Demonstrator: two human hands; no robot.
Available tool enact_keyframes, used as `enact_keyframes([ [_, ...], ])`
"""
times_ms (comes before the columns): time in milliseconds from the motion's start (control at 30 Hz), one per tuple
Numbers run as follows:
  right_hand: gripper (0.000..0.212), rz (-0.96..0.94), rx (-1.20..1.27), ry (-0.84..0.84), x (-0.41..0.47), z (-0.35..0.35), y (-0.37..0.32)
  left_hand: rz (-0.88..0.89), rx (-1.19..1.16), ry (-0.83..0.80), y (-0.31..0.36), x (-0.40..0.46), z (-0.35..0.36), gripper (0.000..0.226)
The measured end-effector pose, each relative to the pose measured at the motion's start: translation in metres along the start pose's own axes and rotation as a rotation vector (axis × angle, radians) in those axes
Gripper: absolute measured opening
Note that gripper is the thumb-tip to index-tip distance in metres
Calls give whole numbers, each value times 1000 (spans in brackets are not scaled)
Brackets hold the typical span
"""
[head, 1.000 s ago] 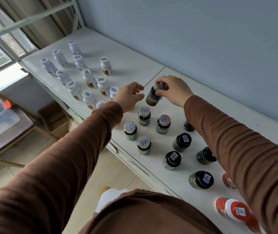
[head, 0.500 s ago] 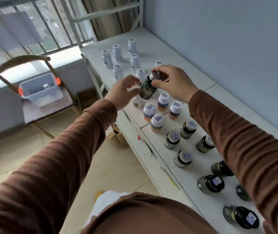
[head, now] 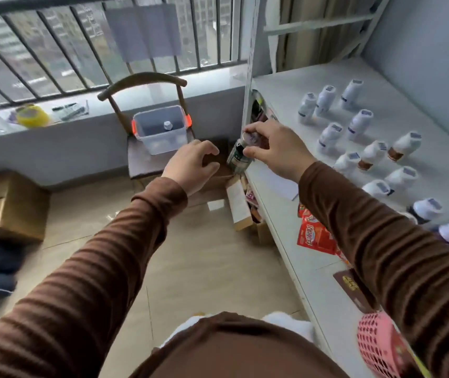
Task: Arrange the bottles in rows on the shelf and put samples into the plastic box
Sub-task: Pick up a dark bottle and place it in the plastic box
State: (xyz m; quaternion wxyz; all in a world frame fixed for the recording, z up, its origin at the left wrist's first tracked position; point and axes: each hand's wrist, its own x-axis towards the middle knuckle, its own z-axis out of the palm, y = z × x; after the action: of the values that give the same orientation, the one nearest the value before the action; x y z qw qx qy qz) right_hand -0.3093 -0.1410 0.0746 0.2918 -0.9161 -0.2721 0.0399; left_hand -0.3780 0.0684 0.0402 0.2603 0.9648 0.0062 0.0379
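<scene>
Head view: plastic box (head: 160, 132) holds one bottle; right hand (head: 278, 151) grips dark bottle (head: 238, 156); left hand (head: 190, 165) loosely curled, empty.

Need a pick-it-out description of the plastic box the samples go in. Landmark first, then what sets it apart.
Start at the barred window, then drop to the wooden chair standing below its sill, left of the white shelf. The plastic box sits on that chair's seat. It is the only clear, open-topped container there, with orange clips at both ends and one small bottle inside, unlike the brown cardboard boxes on the floor.
</scene>
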Motion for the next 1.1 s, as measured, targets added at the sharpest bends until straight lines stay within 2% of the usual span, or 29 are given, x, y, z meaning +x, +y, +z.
enact_keyframes([
  [333,39,0,-29,-69,120,90,-55,-75,84,-70,-140,52,-39,30],
  [767,39,48,-34,-180,347,171,-41,-220,155,-215,-298,224,-56,34],
  [1100,39,196,-15,-215,478,247,-61,-197,177,-348,-423,330,-72,33],
])
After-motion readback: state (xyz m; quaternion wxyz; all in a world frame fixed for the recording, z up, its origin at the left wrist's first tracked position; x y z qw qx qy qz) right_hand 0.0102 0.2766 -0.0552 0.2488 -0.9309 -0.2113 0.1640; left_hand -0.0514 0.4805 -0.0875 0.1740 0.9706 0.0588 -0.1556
